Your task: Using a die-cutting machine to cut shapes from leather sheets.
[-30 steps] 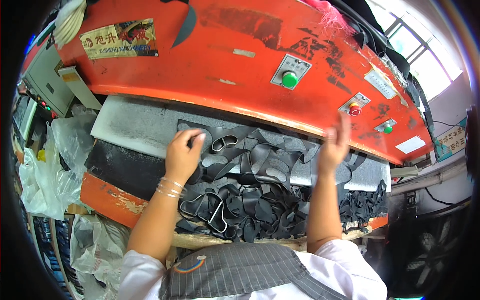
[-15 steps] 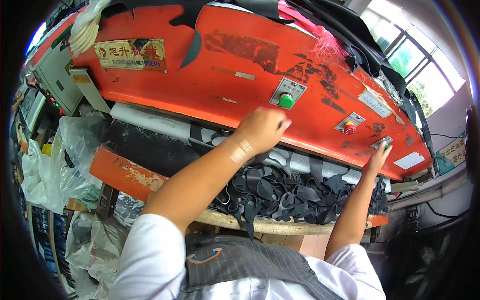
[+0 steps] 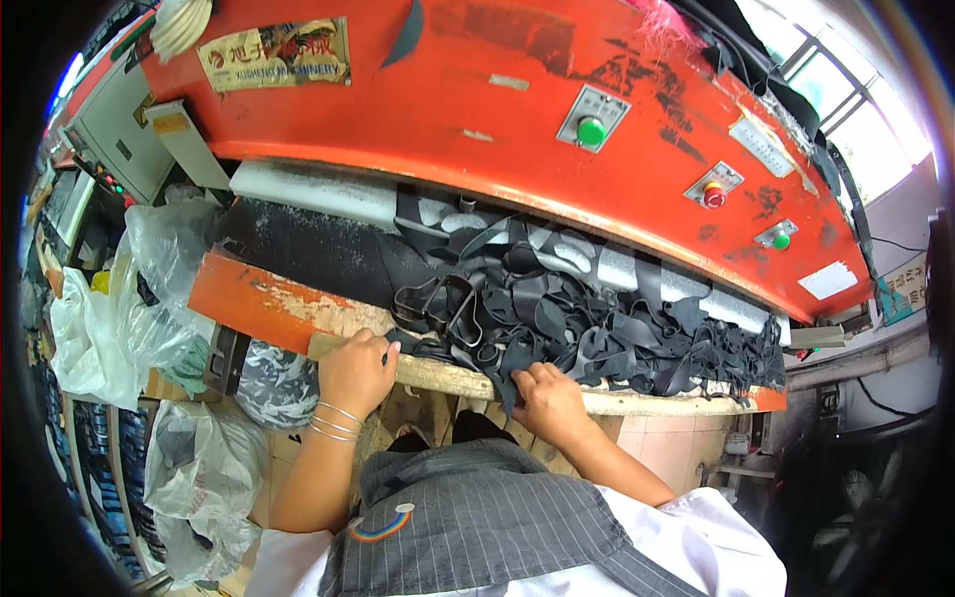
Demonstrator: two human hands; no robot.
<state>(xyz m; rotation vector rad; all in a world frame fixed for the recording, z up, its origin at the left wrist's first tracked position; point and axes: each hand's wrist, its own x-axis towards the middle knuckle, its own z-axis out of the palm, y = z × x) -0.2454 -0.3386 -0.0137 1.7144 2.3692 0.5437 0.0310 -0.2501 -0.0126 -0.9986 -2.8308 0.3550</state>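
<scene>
At the front of an orange press, my left hand (image 3: 356, 374) is curled over the pale wooden edge board (image 3: 438, 378); a small dark spot shows by its thumb, too small to name. My right hand (image 3: 552, 400), fingers bent, grips at the same board against a hanging black scrap strip (image 3: 505, 390); its fingertips are partly hidden. Just beyond both hands, a thin metal cutting die (image 3: 438, 304) with a looped outline lies on the black sheet material (image 3: 308, 261). A tangled heap of black cut-out scraps (image 3: 607, 333) spreads to the right.
The orange press beam (image 3: 448, 109) spans the far side, with green buttons (image 3: 591, 130) and a red knob (image 3: 713, 196). White padding (image 3: 308, 189) runs under it. Plastic bags (image 3: 95, 328) crowd the left; a dark fan (image 3: 846, 507) stands at right.
Both hands have left the press front and come down to the wooden edge: the right from a green button, the left from near the other. The view has tilted down, and the die now shows.
</scene>
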